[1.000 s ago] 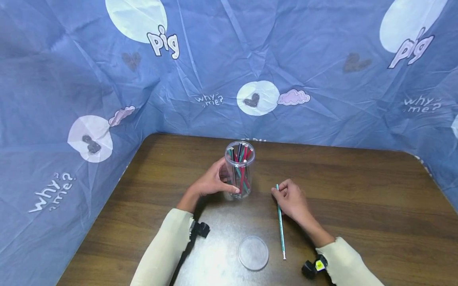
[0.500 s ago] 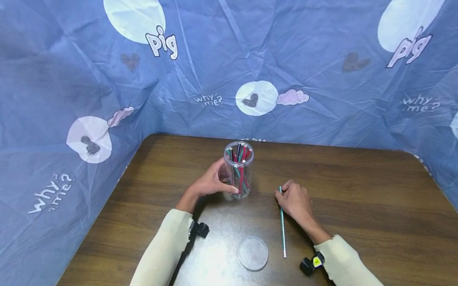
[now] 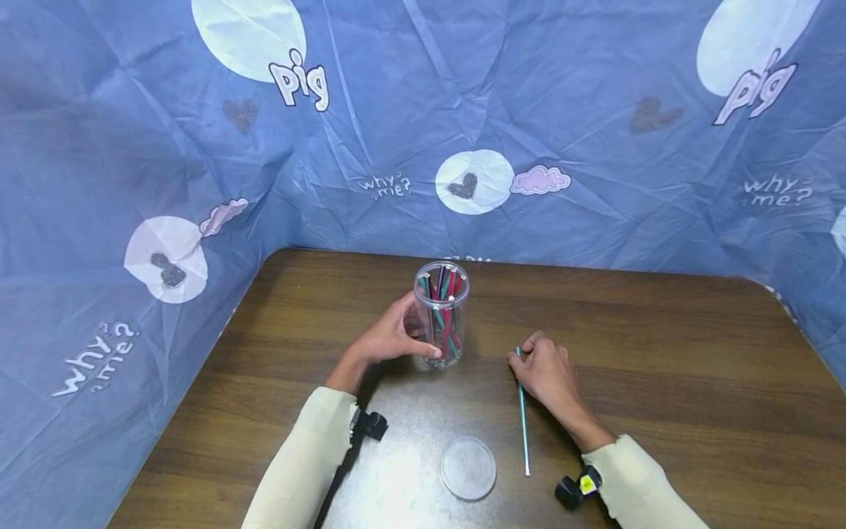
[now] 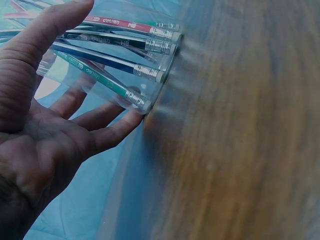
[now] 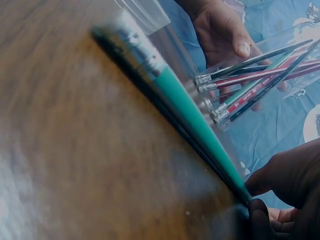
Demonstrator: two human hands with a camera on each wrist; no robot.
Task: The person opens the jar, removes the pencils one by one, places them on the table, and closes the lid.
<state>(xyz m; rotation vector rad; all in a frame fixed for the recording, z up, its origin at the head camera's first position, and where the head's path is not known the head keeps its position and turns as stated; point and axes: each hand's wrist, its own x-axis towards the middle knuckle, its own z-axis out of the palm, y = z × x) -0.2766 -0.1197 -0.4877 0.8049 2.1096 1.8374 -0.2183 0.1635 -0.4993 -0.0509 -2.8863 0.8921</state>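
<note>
Left of the table's middle, a clear plastic jar (image 3: pixel 443 303) stands upright without a lid on it. Several red, green and dark pencils (image 4: pixel 117 22) lean inside, eraser ends down in the left wrist view. My left hand (image 3: pixel 390 334) holds the jar from its left side, thumb across the front and fingers behind. To the right, my right hand (image 3: pixel 545 367) pinches the far end of a green pencil (image 3: pixel 523 430) between thumb and fingers. That pencil's metal-banded eraser end points back toward me, low over the tabletop or on it; which one I cannot tell.
A round clear lid (image 3: pixel 467 469) lies flat on the brown wooden table (image 3: pixel 694 382), nearer to me, between my forearms. Blue printed cloth (image 3: pixel 396 132) hangs behind the table and along its left side.
My right hand has shifted slightly to the right with the green pencil, then stays almost still. The left hand and the jar keep their place.
</note>
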